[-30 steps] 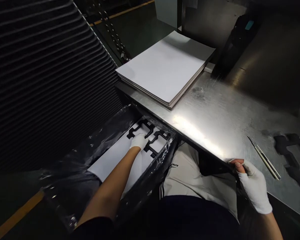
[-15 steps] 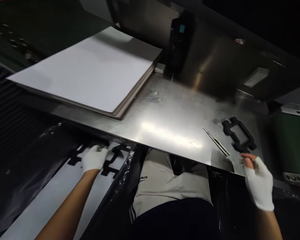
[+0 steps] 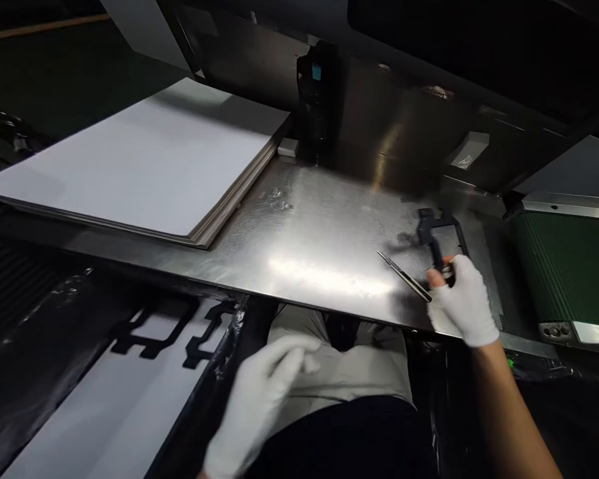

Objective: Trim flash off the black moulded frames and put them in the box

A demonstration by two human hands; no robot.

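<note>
My right hand (image 3: 462, 299), in a white fingerless glove, grips a black frame-shaped part (image 3: 426, 229) by its near end. The part is tilted up off the metal table, its shadow falling to the left. Beside this hand a pair of tweezers (image 3: 404, 275) lies on the table. Over my lap is my left hand (image 3: 264, 392), also gloved in white, with loosely bent fingers apart and nothing visible in them. To its left, a black frame part (image 3: 152, 342) and a second black part (image 3: 194, 349) lie on a white sheet (image 3: 114, 399).
A thick stack of white sheets (image 3: 144, 159) covers the left of the metal table (image 3: 324, 219). Behind it stands a dark device (image 3: 315, 100) with a small blue screen. A green conveyor belt (image 3: 569, 266) is at the right. Black plastic (image 3: 40, 346) surrounds the lower left.
My right hand has taken hold of the black frame part and raised it off the table. My left hand has left the parts at the left and moved right, over my lap.
</note>
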